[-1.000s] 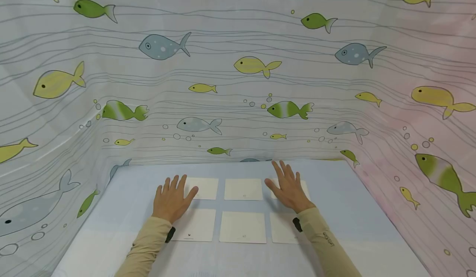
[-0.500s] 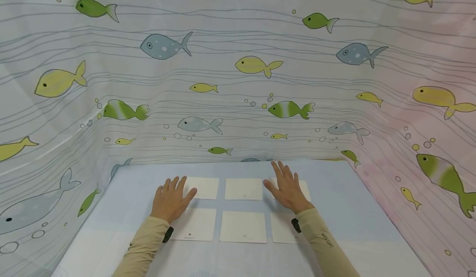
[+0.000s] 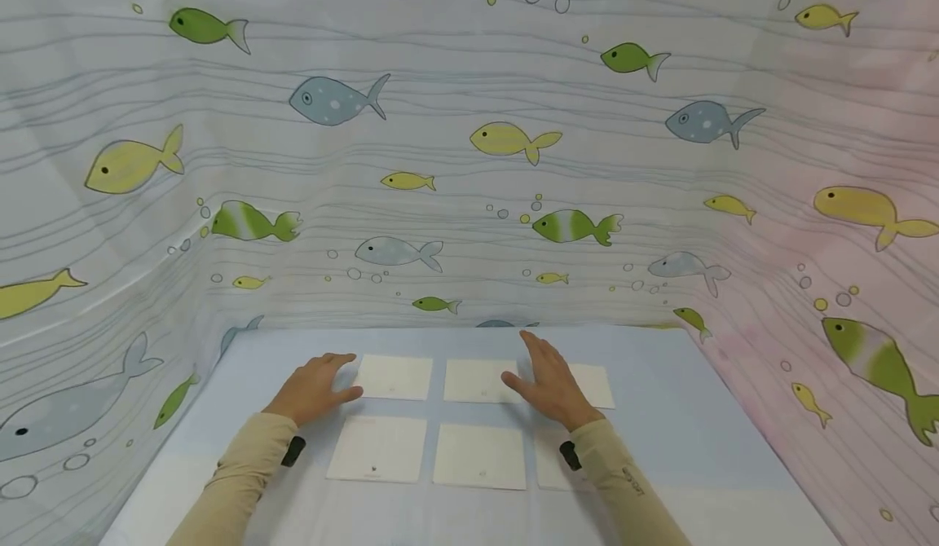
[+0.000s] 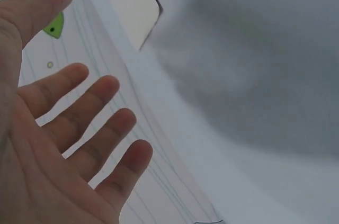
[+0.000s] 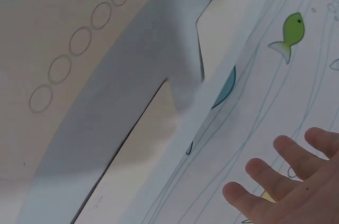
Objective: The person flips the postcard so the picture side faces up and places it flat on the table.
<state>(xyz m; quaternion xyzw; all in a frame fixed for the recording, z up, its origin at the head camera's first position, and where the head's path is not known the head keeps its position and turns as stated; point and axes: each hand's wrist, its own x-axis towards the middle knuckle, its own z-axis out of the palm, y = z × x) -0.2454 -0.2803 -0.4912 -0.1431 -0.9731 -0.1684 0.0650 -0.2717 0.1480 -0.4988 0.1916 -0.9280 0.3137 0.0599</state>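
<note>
Several cream-coloured cards lie flat in two rows of three, among them the back left card, the back middle card and the front middle card. My left hand hovers beside the left column, thumb and fingers apart and pointing right. My right hand is over the gap between the back middle and back right cards, partly covering the back right card. Both palms are bare in the wrist views; the left hand has spread fingers, and the right hand's fingers are extended. The front right card is partly hidden by the right sleeve.
A pale blue and white table bears the cards. Fish-patterned curtains surround it at the back and both sides. Small dark devices sit at the wrists, below beige sleeves. Printed ovals run across a pale surface.
My left hand has moved left, off the left cards, and turned its fingers rightward. My right hand has shifted slightly left, its fingers closer together. The head view has tilted slightly up.
</note>
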